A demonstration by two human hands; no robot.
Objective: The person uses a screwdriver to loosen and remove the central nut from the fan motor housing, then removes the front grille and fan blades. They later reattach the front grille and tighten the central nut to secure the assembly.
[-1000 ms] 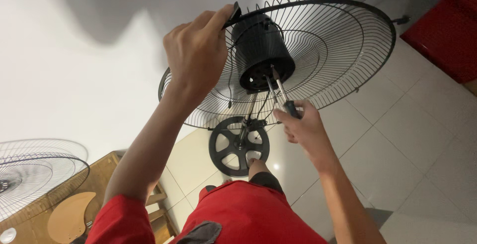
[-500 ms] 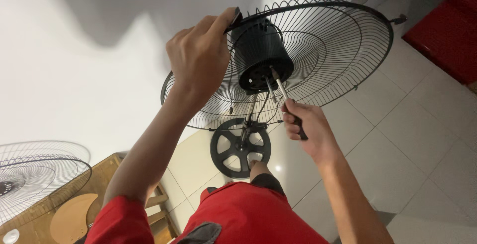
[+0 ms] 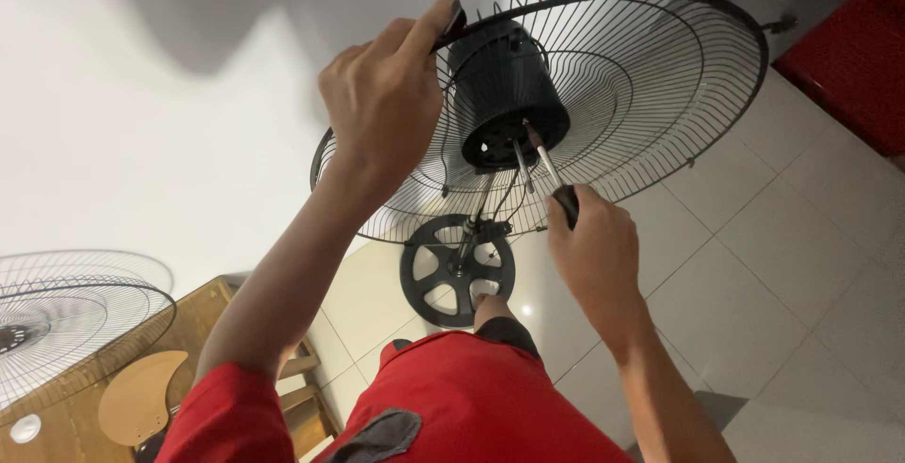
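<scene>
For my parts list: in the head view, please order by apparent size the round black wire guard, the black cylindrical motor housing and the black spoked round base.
1. Round black wire guard
2. and 3. Black cylindrical motor housing and black spoked round base: they look alike, and the base is farther away.

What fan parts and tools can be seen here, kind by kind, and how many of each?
Wire fan guards: 2, one held by the left hand, one at lower left
Black motor housing: 1
Round black base: 1
Screwdriver in the right hand: 1
Total: 5
</scene>
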